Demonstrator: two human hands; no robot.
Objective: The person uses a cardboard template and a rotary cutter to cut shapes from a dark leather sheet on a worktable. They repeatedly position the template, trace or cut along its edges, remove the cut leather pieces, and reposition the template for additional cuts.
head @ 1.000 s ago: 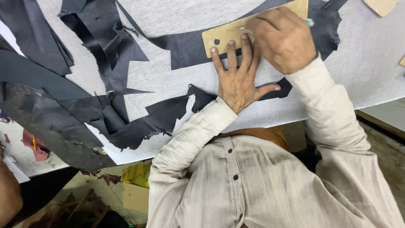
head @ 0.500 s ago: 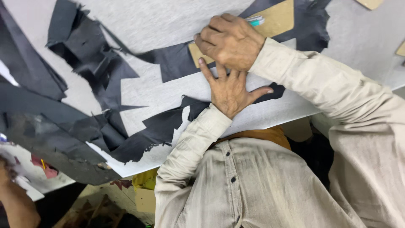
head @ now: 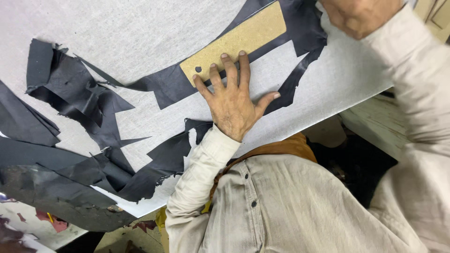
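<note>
Pressing flat with all fingers spread, the left hand (head: 233,100) lies on the lower end of a long tan cardboard template (head: 234,42), near the small round hole in it. The fingertips rest on the cardboard and the palm rests on the grey bench (head: 140,28) cover just below it. The template lies at an angle, rising toward the upper right, on top of a strip of black leather (head: 300,23) that shows on both sides of it.

The right hand (head: 358,16) is at the top edge of the picture, above the upper end of the template, blurred and partly cut off. It looks curled, but I cannot tell if it holds something or if it touches the leather.

More black leather scraps (head: 79,93) with torn and pointed edges lie on the left part of the bench, well apart from the template, and another dark piece (head: 159,164) lies near the bench edge, just below the left wrist. Both arms wear sleeves of a pale cream shirt (head: 290,211), which fills the lower right of the view
</note>
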